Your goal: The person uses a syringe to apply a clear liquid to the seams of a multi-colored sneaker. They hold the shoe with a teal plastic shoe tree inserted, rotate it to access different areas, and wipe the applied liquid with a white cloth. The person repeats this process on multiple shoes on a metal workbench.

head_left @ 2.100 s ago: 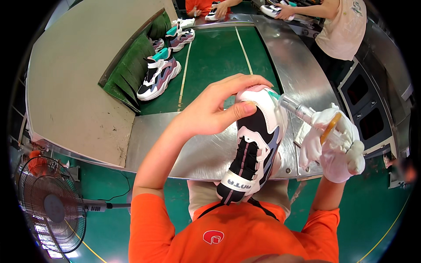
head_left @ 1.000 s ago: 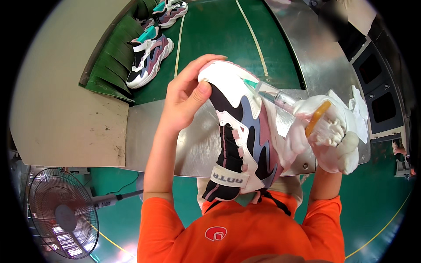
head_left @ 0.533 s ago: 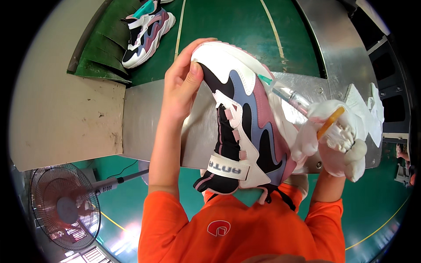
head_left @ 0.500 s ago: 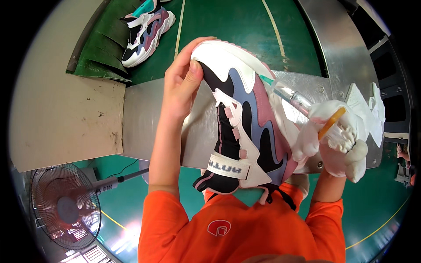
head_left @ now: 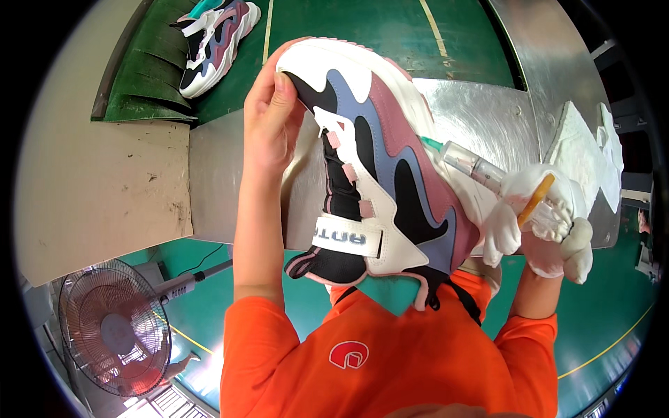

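A sneaker (head_left: 411, 202) in white, mauve, blue and black lies tilted on its side in front of me, sole turned to the right and toe pointing away. My left hand (head_left: 275, 108) grips its toe, thumb on the upper, other fingers mostly hidden behind. White fabric covers much of my right hand (head_left: 533, 223), whose fingers are closed round a clear syringe (head_left: 477, 167). The syringe's green tip (head_left: 431, 143) is at the seam between upper and white sole, along the middle of the shoe. Across those fingers sits an amber-coloured stick (head_left: 536, 200). A teal form (head_left: 390, 292) fills the shoe's opening.
A matching sneaker (head_left: 219, 45) lies on the green conveyor belt (head_left: 341, 17) at the far left, beside green flaps (head_left: 150, 76). White cloths (head_left: 575, 153) rest on the metal table (head_left: 216, 174) at right. A fan (head_left: 115, 331) stands at lower left.
The syringe tip has moved along the sole seam, from near the toe cap toward the heel. The sneaker and my left hand sit slightly higher and further left in the picture.
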Tool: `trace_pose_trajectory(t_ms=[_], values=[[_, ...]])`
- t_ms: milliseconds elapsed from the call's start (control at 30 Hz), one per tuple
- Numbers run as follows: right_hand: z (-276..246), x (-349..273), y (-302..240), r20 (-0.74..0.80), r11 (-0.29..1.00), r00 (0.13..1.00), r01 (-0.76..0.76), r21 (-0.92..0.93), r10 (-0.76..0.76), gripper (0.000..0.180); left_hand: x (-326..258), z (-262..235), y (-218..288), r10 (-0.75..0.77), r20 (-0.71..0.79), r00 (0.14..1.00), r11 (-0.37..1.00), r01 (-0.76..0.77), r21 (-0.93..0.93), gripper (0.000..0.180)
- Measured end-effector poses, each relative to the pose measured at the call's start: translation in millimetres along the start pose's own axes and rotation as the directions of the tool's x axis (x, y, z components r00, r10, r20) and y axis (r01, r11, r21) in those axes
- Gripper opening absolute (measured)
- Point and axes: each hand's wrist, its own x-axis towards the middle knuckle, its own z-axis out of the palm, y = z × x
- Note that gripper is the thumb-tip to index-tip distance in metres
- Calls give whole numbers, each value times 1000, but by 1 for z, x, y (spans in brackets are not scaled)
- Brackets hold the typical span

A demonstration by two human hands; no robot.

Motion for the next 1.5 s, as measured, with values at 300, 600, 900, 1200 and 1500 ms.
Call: trace_pose_trajectory(t_ms=[300, 600, 900, 1200, 1500], values=[[3, -32, -18, -71, 995, 992, -101, 6, 101, 100, -2, -1, -2, 6, -8, 1000, 1000, -7, -21, 51], [17, -57, -23, -184, 997, 981, -70, -14, 66, 94, -6, -2, 3, -85, -32, 996, 996, 84, -15, 47], [20, -76, -18, -198, 1000, 980, -27, -3, 26, 91, -10, -3, 1, -129, -94, 987, 992, 129, -2, 48], [-5, -90, 3, -161, 987, 985, 88, 135, -66, 85, -6, 4, -1, -232, -213, 949, 970, 243, 23, 24], [-9, -97, 12, -333, 967, 939, 156, 202, -82, 85, -3, 7, -5, -305, -376, 875, 925, 367, 102, 22]])
